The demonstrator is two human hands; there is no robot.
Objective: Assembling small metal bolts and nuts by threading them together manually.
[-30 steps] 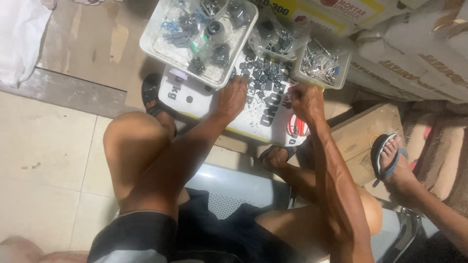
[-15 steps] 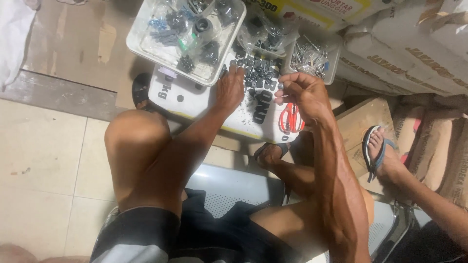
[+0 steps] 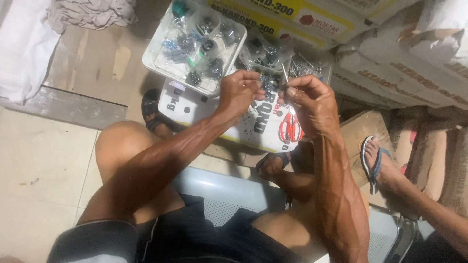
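Right hand (image 3: 312, 100) raised above white printed sack (image 3: 204, 109), fingers pinched shut on thin grey metal pin (image 3: 284, 74), pin upright. Left hand (image 3: 240, 90) just beside it, over same sack, fingers curled near pin's lower end; whether it grips anything, cannot tell. Clear square plastic tray of dark small hardware (image 3: 161, 61) at sack's far left edge. Red-handled pliers (image 3: 288, 127) lie on sack, below right hand. Another person's sandalled foot (image 3: 374, 160) right of sack.

Pale tiled floor (image 3: 34, 165), stacked sacks (image 3: 414, 58)
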